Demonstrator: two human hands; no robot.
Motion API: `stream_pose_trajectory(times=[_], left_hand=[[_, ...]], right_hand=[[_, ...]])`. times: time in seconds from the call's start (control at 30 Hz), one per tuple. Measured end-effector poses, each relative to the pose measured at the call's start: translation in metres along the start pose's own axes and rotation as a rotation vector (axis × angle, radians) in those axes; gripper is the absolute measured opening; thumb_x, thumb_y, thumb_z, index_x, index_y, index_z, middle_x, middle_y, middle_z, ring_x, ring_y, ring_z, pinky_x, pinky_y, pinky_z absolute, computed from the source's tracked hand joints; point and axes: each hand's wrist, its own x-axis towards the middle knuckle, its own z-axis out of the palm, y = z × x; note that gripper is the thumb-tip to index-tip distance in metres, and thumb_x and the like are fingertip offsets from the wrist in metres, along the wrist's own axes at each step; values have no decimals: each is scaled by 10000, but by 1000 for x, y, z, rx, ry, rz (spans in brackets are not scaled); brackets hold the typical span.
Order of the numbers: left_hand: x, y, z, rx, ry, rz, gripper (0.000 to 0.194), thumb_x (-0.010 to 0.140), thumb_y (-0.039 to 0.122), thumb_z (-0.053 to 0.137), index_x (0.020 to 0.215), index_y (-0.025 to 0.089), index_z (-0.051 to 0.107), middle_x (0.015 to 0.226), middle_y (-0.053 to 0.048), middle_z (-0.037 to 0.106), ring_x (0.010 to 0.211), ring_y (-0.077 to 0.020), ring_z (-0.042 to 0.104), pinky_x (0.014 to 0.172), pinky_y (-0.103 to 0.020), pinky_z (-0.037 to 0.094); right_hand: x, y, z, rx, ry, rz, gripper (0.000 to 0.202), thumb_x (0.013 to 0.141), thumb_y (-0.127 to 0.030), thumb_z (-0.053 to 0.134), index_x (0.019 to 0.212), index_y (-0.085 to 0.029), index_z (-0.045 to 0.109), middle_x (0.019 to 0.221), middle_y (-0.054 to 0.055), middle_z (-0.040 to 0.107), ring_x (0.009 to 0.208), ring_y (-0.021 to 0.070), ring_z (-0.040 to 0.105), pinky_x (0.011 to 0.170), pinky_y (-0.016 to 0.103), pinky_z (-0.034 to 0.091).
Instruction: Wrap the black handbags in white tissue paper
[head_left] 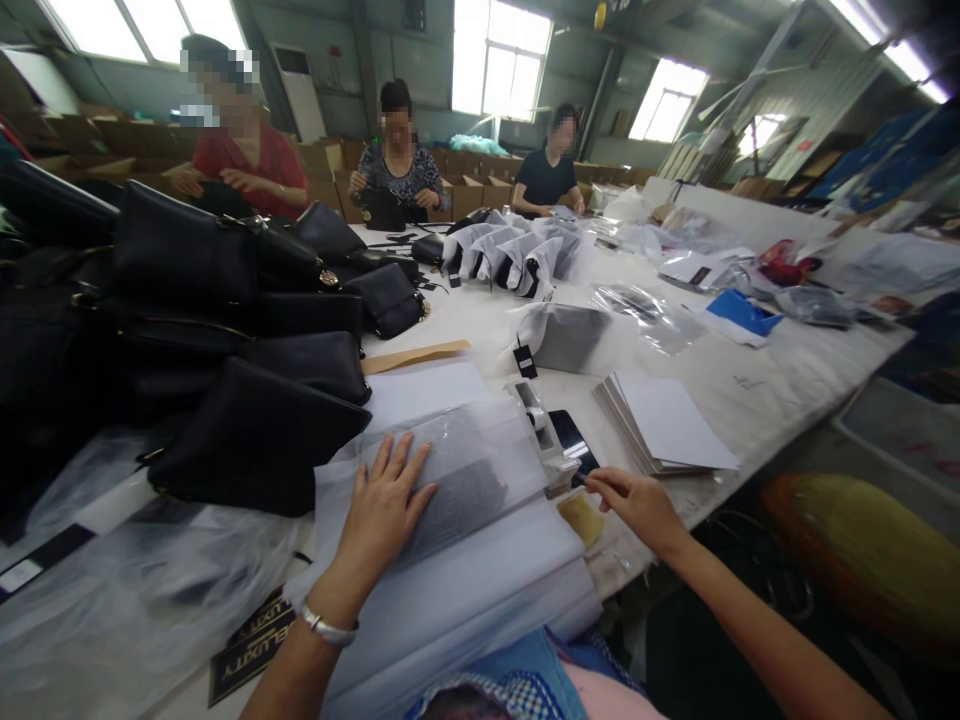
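My left hand (386, 500) lies flat with fingers spread on a dark, flat item wrapped in white tissue paper (480, 440). The dark shape shows through the thin sheet. More white tissue sheets (465, 590) lie beneath it, towards me. To the right, my right hand (637, 505) pinches thumb and fingers together at the front end of a grey tape dispenser (536, 415). What it grips there looks like the end of the tape, though this is small and hard to see. A dark phone (572, 440) lies beside the dispenser.
Black handbags (277, 430) are heaped at the left, with clear plastic bags (172, 590) in front. A stack of white boards (667, 425) lies at right. Tissue-wrapped bags (517, 250) stand in a row farther back. Several co-workers, one in a red top (251, 170), sit across the table.
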Motion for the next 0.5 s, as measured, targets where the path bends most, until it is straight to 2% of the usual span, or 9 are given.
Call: stream_pose_trajectory(times=[0.1,0.17,0.23,0.37,0.5], left_hand=[[5,-7,-6,-103,-13,-5,546,981,385,440,1497,226,361,1557,-92,377,1453,-326,294,1090,-570,389],[7,-14,-12,-189,0,-26,517,992,329,392,1495,211,365,1556,-94,380,1421,-284,372,1100,-495,410],[9,-21,-17,-245,13,-77,502,988,265,358,1487,219,379,1558,-79,382,1383,-250,437,1085,-440,443],[10,-35,-23,-272,44,-163,486,967,227,381,1448,245,446,1533,-49,428,1349,-236,482,1066,-408,470],[9,-47,-26,-356,37,-168,501,957,265,451,1456,223,435,1525,-54,439,1369,-221,457,1125,-400,406]], right_hand=[[6,-12,-20,-246,-122,-316,239,940,-376,534,987,-240,725,859,24,760,686,154,697,703,272,532],[15,-29,-28,-331,-163,-513,224,956,-331,524,1018,-237,717,958,41,760,770,160,708,724,260,516],[28,-54,-31,-353,-187,-659,202,955,-297,531,1016,-225,710,946,48,756,794,157,703,720,245,500],[61,-117,-20,-228,-354,-840,138,927,-263,573,936,-203,697,801,30,713,692,120,640,666,219,462],[96,-179,11,-34,-616,-958,133,908,-264,592,885,-175,689,727,17,668,629,94,590,638,199,443]])
